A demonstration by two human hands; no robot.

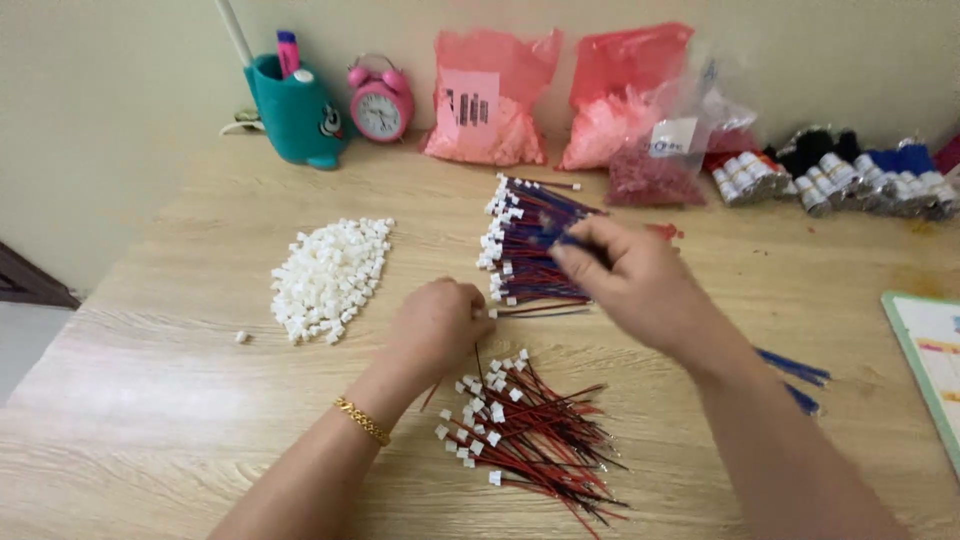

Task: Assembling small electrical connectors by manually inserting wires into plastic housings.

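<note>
Pale wood-grain table (150, 420), set against a cream wall (120, 60). My left hand (440, 325) is clenched mid-table, touching the blue wires (525, 250); whether it holds anything I cannot tell. My right hand (625, 275) pinches a blue wire over that bundle. Red wires (530, 430) lie near the front edge. White connectors (330, 275) are heaped left of centre. Along the back edge: teal pen holder (295, 115), pink clock (380, 103), pink bags (490, 100), spools (840, 180).

Left hand (440, 325) fisted, knuckles up — right hand (625, 275) blurred, fingers pinched.
</note>
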